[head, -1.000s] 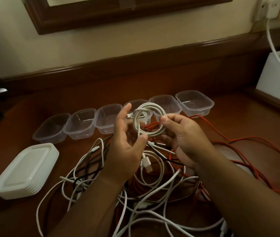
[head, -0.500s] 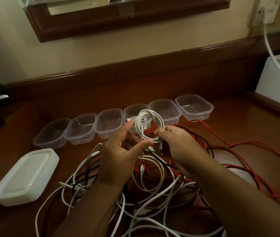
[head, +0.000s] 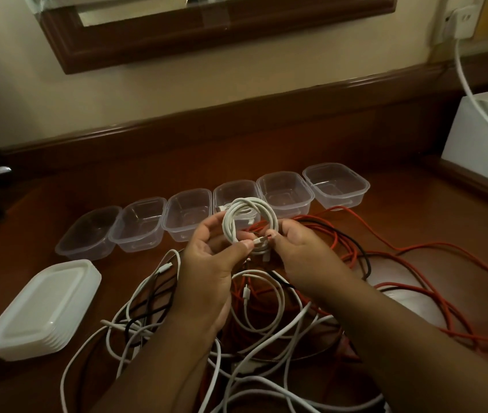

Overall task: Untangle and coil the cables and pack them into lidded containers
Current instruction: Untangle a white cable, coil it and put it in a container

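Currently both hands' grip on white cable coil: left hand, right hand, just before container row.

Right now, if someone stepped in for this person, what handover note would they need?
Left hand: holds the white coil, thumb pinching its lower side.
Right hand: pinches the coil's plug end.
Six open containers stand in a row behind the hands; no cable shows in them.
Lids are stacked at the left.
Done: one white cable coiled.
Left: tuck the end, put the coil in a container, lid it, then untangle the pile of white, black and red cables on the table.
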The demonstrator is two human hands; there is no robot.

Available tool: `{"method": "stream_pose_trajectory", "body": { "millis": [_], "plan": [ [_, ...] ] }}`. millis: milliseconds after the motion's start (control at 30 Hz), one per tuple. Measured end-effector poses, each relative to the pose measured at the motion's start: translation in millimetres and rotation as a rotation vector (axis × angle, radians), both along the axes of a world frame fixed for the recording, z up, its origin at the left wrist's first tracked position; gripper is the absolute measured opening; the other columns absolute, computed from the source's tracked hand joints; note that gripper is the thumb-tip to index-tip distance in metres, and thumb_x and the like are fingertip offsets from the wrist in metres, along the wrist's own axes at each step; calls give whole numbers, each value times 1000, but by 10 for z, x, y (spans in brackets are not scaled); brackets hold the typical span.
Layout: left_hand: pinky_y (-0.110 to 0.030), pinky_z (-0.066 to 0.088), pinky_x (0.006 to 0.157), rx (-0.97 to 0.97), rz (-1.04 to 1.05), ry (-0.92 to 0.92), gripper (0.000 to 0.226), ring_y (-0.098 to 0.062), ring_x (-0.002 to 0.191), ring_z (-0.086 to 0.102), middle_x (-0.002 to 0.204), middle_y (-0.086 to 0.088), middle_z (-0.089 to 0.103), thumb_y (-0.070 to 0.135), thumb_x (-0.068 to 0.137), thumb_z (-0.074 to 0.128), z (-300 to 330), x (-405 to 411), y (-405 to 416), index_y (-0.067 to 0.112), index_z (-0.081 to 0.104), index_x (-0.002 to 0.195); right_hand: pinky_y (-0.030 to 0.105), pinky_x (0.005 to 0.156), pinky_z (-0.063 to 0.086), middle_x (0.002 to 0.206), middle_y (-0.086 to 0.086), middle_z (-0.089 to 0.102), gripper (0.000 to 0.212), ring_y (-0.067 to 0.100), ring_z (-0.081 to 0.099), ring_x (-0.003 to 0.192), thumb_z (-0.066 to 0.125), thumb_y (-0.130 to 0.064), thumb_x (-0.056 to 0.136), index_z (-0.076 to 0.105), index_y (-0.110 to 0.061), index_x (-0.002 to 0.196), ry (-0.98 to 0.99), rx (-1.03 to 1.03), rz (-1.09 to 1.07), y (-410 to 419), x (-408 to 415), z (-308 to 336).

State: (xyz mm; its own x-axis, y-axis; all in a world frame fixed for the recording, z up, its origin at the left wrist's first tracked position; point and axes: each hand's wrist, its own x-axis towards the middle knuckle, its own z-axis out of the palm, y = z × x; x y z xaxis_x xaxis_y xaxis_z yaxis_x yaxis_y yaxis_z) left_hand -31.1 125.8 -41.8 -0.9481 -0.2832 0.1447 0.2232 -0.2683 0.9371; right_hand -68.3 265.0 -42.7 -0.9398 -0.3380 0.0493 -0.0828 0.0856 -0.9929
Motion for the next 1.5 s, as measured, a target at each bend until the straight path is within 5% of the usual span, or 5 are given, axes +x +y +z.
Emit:
{"method": "stream_pose_trajectory", "body": {
  "millis": [233,700,1200,1333,1500],
  "plan": [
    [-25,57,83,-442,60,167,53,-14,101,71,103,-1,75,-3,87,69,24,88,46,26,50,128,45,95,53,104,-2,72,22,16,67,101,50,-31,93,61,-31,111,-42,-65,73,43,-16,25],
    [-20,56,81,-756,147,226,50,-5,100,66,109,12,66,17,85,75,82,108,-32,37,52,125,28,81,55,95,-5,68,8,7,65,89,51,-30,101,55,-34,106,205,79,-8,87,-14,71],
    [-32,58,68,-260,-18,-173,24,-22,84,74,96,-7,76,-1,91,63,377,-269,-390,18,66,105,27,71,55,93,0,69,14,13,67,85,62,-25,96,65,-18,107,115,313,-3,-98,-301,469],
    [-23,55,61,-296,-22,-200,24,-16,77,74,91,-6,76,-1,91,64,402,-456,-490,12,64,111,49,88,58,94,14,74,12,31,72,90,69,-20,90,68,-12,99,-37,237,57,-187,-550,571],
    [-24,57,61,-485,32,-227,21,-13,75,72,102,-7,71,5,91,66,447,-661,-750,15,66,109,30,60,55,78,6,70,13,14,66,63,70,-25,90,67,-13,93,100,433,66,-456,-812,640]
  ]
}}
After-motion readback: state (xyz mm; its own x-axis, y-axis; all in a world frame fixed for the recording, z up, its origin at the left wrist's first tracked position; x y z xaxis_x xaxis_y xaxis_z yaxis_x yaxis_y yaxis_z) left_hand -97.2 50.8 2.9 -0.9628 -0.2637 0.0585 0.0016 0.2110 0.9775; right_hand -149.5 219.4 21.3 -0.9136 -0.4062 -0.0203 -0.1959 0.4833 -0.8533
